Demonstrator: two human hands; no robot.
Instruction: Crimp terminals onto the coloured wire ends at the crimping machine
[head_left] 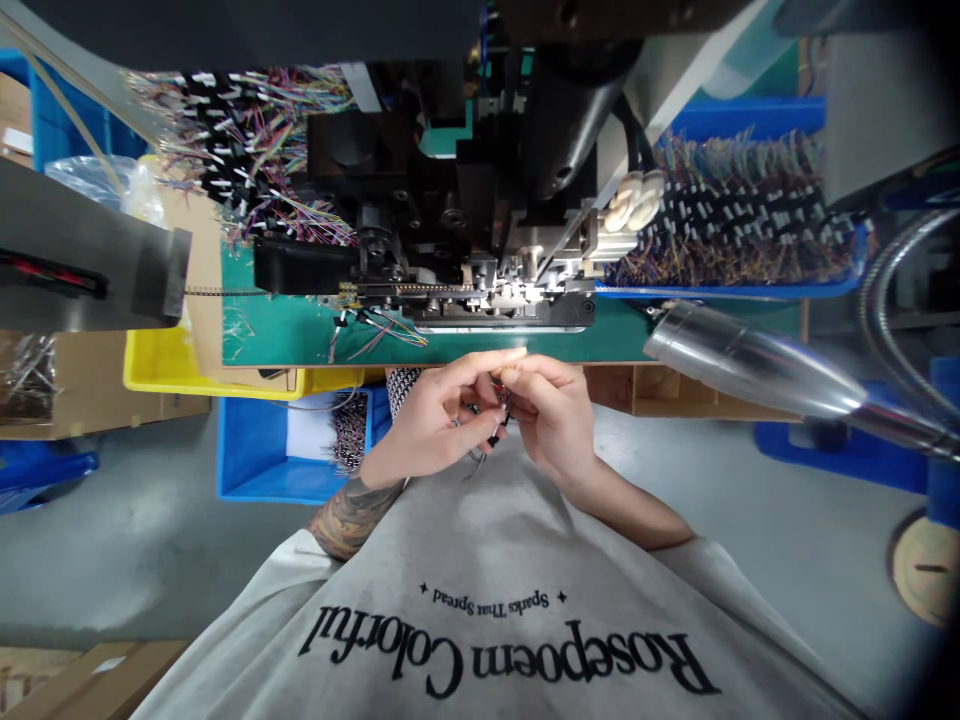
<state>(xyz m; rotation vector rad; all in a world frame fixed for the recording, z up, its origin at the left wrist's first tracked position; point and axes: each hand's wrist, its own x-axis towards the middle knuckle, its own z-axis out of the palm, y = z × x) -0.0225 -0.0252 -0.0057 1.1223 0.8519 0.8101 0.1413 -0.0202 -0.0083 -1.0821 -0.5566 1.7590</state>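
Centrally pinching a small wire bundle [502, 395] between narrowed fingers of the left hand [427, 425] and right hand [556, 418], neither nearer, with its partly hidden length aslant, roughly one o'clock to seven, and the black machine [450, 215] at twelve o'clock

Just off the front edge of the counter [300, 348], the left hand [431, 425] and the right hand [556, 415] are holding a small wire bundle [495, 437]; farther back, a black machine [457, 215] is standing, and a blue tray [750, 291] is sitting toward the right edge.
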